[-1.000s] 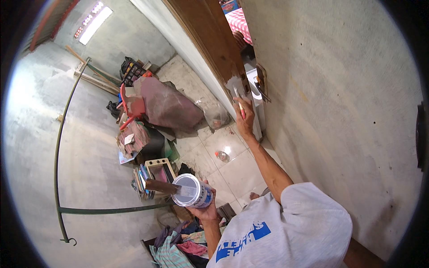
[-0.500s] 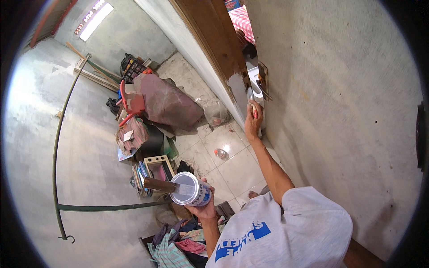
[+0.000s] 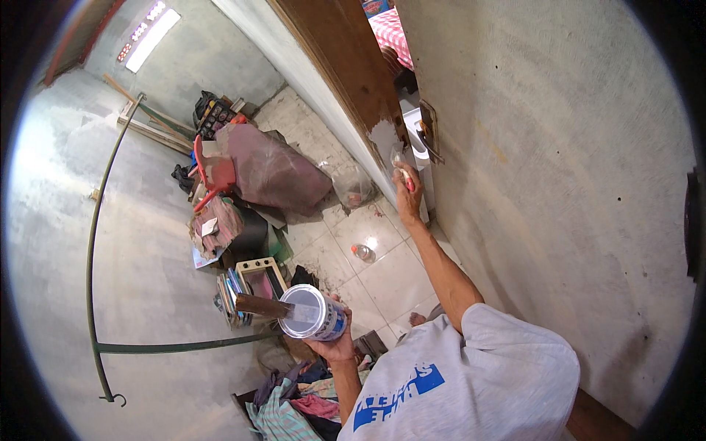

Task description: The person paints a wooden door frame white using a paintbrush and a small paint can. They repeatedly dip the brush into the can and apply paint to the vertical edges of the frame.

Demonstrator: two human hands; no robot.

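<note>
The right hand (image 3: 409,197) grips the brush (image 3: 398,155) by the frame's (image 3: 357,62) grey patch (image 3: 384,134); the nearer left hand (image 3: 335,347) holds the can (image 3: 336,319). Painting seems in hand; the next stroke calls for even pressure.

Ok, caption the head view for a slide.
Right hand holds a paintbrush at a part-painted door frame; left hand holds a can.

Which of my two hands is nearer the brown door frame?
Your right hand, holding the red-handled brush up beside the brown door frame; your left hand is lower in view, around the open can.
</note>
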